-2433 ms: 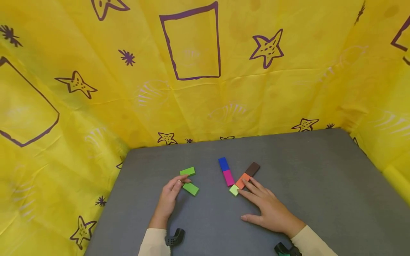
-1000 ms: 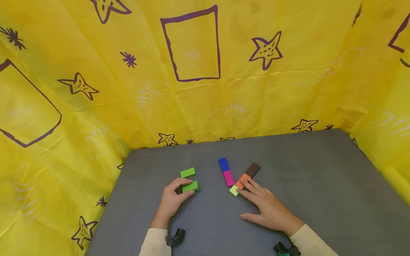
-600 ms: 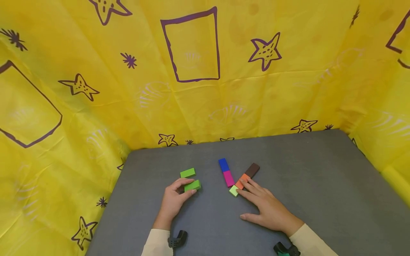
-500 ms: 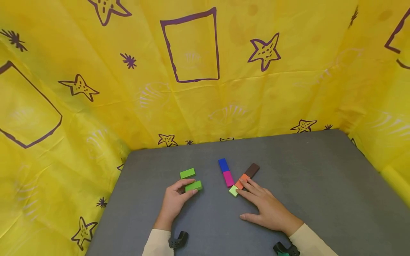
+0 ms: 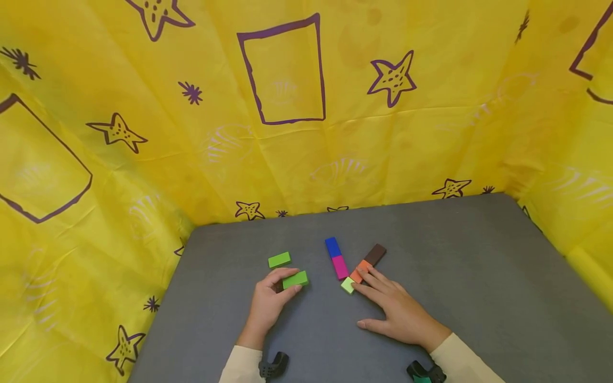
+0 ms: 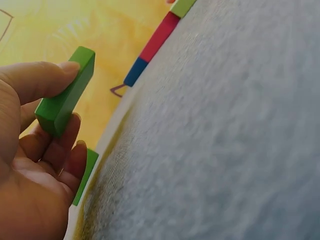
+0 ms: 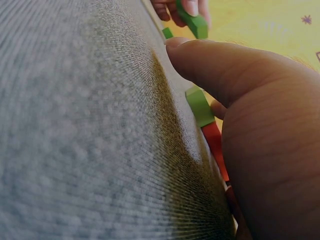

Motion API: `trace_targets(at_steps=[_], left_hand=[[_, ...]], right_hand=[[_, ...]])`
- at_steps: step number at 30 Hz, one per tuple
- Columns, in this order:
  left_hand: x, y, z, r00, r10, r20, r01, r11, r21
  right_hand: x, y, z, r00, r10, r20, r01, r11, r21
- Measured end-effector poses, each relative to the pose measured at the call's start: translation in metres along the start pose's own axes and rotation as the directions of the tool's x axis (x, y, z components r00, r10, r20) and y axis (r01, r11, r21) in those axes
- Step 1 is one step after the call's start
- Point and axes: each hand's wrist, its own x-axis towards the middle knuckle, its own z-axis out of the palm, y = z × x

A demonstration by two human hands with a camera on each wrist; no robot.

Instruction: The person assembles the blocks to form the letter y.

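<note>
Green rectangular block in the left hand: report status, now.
Left hand pinching green rectangular block above grey tabletop. Right hand touching orange rectangular block. Nothing seen between held block and small pale-green block.

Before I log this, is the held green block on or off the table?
Off: the left wrist view shows the green block raised clear.

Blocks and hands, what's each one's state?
Left hand, pinching
Pinched green block, lifted
Other green block, lying flat
Blue block, lying flat
Magenta block, flat, touching blue
Brown block, lying flat
Orange block, flat, touching brown
Pale green block, lying flat
Right hand, spread, touching orange
</note>
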Motion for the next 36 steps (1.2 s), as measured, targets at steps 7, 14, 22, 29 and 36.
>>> trace_targets(at_steps=[7, 14, 22, 29, 36], left_hand=[[-0.003, 0.002, 0.010, 1.000, 0.028, -0.003, -0.028, 0.999, -0.019], [-0.008, 0.007, 0.024, 1.000, 0.026, 0.003, -0.025, 0.998, -0.050], [-0.013, 0.008, 0.036, 1.000, 0.025, 0.013, -0.025, 1.000, -0.003], [-0.018, 0.011, 0.051, 1.000, 0.015, 0.019, -0.017, 0.992, 0.127], [-0.021, 0.011, 0.069, 0.998, 0.035, 0.044, -0.048, 0.943, 0.330]], right_hand=[[0.001, 0.000, 0.000, 1.000, -0.001, 0.003, 0.001, 1.000, -0.006], [0.002, 0.000, 0.001, 1.000, 0.002, 0.010, -0.002, 1.000, -0.011], [0.002, 0.001, 0.002, 1.000, 0.011, 0.012, -0.011, 1.000, -0.014], [0.002, 0.001, 0.001, 1.000, 0.006, 0.008, -0.005, 1.000, -0.021], [0.001, 0.001, 0.000, 1.000, 0.007, 0.010, -0.007, 1.000, -0.008]])
